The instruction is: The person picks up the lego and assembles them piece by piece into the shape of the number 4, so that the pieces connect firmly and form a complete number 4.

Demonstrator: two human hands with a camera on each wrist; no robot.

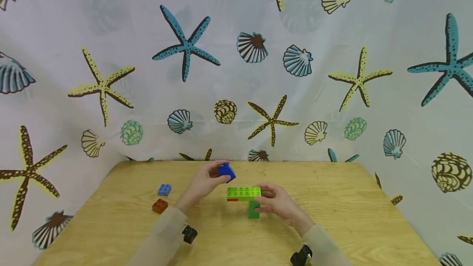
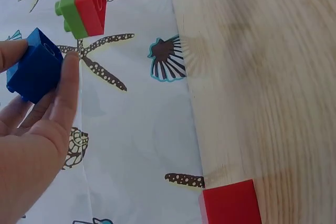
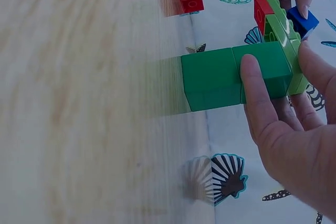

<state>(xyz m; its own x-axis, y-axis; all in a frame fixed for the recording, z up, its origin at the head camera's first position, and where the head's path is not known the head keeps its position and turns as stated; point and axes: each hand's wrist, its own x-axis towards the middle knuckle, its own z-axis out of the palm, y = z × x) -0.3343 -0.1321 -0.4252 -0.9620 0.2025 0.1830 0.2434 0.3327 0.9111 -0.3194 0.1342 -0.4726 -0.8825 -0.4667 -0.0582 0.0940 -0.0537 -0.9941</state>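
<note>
In the head view my left hand (image 1: 202,182) pinches a dark blue toy brick (image 1: 227,172) between thumb and fingers, tilted, just above and behind the left end of a built piece. That piece has lime green studded bricks (image 1: 239,192) lying across the top of a dark green column (image 1: 253,209). The right wrist view shows the column as two dark green bricks (image 3: 212,80) stacked on the table. Under the overhanging end sits a red brick (image 2: 91,4). My right hand (image 1: 278,205) grips the upper part of the column, fingers on both sides, thumb along the lime bricks.
To the left on the wooden table (image 1: 332,216) lie a light blue brick (image 1: 164,189) and, closer to me, a reddish brick (image 1: 160,206), beside my left forearm. A white cloth (image 1: 229,77) printed with shells and starfish hangs behind the table's far edge.
</note>
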